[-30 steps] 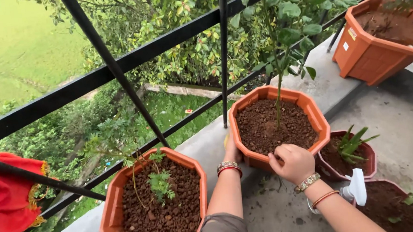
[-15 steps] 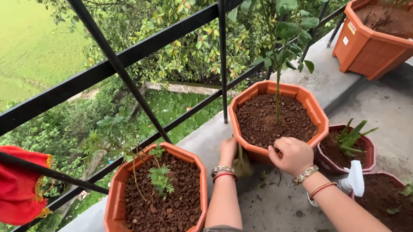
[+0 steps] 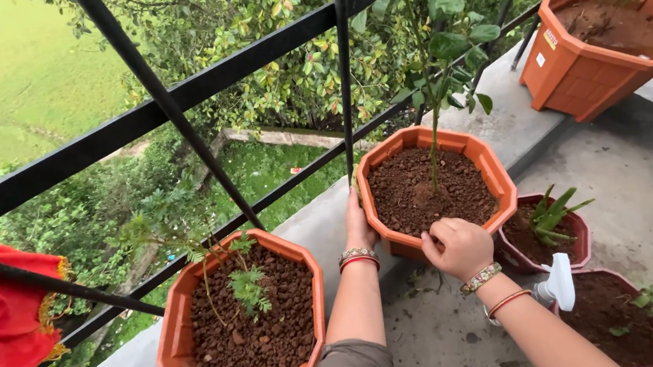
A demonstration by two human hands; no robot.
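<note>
Orange pot point(image 3: 497, 185) on concrete ledge point(image 3: 322, 223), hard against black railing point(image 3: 203, 92); sits there for light, and railing blocks any tip outward. Left hand point(image 3: 358, 224) flat against pot's outer left wall, fingers stretched upward along it, not curled round anything; placed as a brace on the side facing the railing. Right hand point(image 3: 460, 247) closed over near rim, fingers bent onto the lip, knuckles up; grip on the rim itself, soil untouched. Two hands on opposite sides, so pot pinned between them, likely to steady it. Thin stem point(image 3: 434, 152) upright in middle of dark soil point(image 3: 420, 192), leaves up among the railing bars. Second orange pot point(image 3: 172, 343) with small feathery seedling point(image 3: 248, 287) to the left on same ledge, apart from both hands. Small maroon pot point(image 3: 579, 241) with spiky plant just right of held pot, lower down on floor. White spray nozzle point(image 3: 561, 285) beside right wrist, untouched. Large orange pot point(image 3: 566, 71) far right on ledge. Red cloth point(image 3: 4, 325) hung over lower rail at left.
</note>
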